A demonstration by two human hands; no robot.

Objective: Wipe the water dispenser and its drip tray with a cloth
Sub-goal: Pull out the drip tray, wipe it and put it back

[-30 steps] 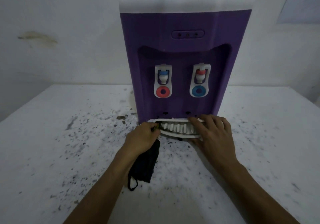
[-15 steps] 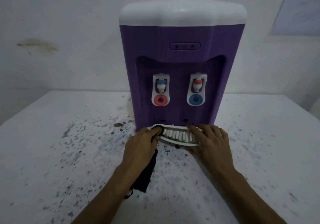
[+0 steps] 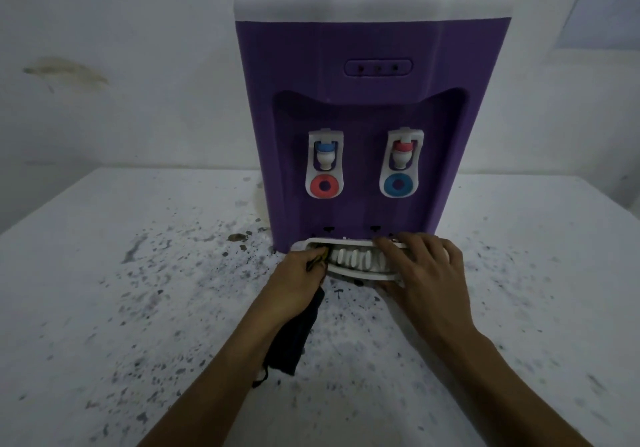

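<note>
Drip tray (image 3: 349,263) seated at base of purple water dispenser (image 3: 363,107) on speckled white table (image 3: 138,308). Dark cloth (image 3: 294,339) is gripped in curled left hand (image 3: 294,284), pressed at tray's left end. Tray's right end is clasped by right hand (image 3: 426,273), fingers over rim

Dim, flat, bluish light; no glare; faint shadows; soft focus throughout; wide-angle bending at edges.
</note>
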